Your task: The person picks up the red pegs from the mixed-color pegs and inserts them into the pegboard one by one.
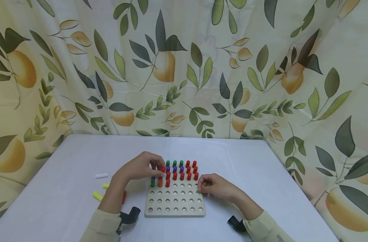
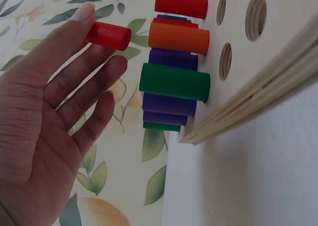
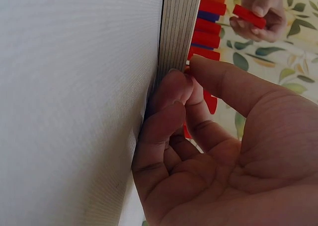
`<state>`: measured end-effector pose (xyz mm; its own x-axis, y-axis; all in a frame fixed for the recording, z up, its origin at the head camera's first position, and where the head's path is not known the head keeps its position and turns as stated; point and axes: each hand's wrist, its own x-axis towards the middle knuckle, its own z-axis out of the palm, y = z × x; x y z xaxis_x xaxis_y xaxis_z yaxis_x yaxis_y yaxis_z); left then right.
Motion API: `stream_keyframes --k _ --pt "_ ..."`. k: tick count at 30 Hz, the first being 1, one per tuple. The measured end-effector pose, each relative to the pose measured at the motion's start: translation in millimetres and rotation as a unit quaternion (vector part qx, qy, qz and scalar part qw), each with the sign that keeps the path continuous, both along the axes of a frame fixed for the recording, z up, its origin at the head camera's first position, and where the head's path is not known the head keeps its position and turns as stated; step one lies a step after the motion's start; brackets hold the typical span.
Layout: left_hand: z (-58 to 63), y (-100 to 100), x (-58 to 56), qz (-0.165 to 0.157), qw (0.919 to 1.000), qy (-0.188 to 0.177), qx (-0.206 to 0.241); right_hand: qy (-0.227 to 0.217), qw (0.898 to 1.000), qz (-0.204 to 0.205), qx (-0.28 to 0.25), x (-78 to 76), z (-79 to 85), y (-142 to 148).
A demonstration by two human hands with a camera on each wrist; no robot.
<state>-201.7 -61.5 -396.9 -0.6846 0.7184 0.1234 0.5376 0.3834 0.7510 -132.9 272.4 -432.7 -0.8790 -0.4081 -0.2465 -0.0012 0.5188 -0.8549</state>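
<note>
Between thumb and fingers, my left hand (image 1: 143,166) pinches a red peg (image 2: 110,36). It hovers over the left part of a wooden pegboard (image 1: 175,213), and the peg is apart from the board. At the board's right edge (image 3: 179,32), my right hand (image 1: 218,186) grips with curled fingers, thumb near the upper face. Upright pegs fill the far rows: green, purple and many red ones (image 1: 189,176). A green peg (image 1: 152,182), an orange peg (image 1: 160,182) and a red peg (image 1: 167,183) start the nearest filled row. The left hand covers some pegs in the head view.
Loose pegs lie on the white table (image 1: 66,208) left of the board: a white peg (image 1: 101,175), two yellow pegs (image 1: 97,196) and a red peg (image 1: 124,197), partly behind the left forearm. Rows of bare holes face the near side. A patterned curtain (image 1: 184,67) hangs behind.
</note>
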Motion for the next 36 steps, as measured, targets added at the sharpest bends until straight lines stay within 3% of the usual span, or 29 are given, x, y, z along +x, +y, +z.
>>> stream_keyframes --k 8,16,24,36 --pt "-1.1 9.8 -0.4 -0.013 0.9999 0.004 0.004 -0.001 1.0 -0.002 0.006 0.1 -0.4 0.0" --pt "-2.5 21.8 0.5 -0.006 0.9998 -0.021 -0.002 0.0 1.0 0.005 0.003 -0.6 0.1 -0.3" --pt "-5.4 31.3 -2.2 -0.021 0.9998 -0.004 -0.002 -0.002 1.0 0.008 -0.003 -2.0 -3.2 0.1" --pt "-11.1 45.6 -3.1 -0.036 0.9987 -0.032 0.018 -0.006 1.0 0.012 -0.011 0.0 -1.3 2.5"
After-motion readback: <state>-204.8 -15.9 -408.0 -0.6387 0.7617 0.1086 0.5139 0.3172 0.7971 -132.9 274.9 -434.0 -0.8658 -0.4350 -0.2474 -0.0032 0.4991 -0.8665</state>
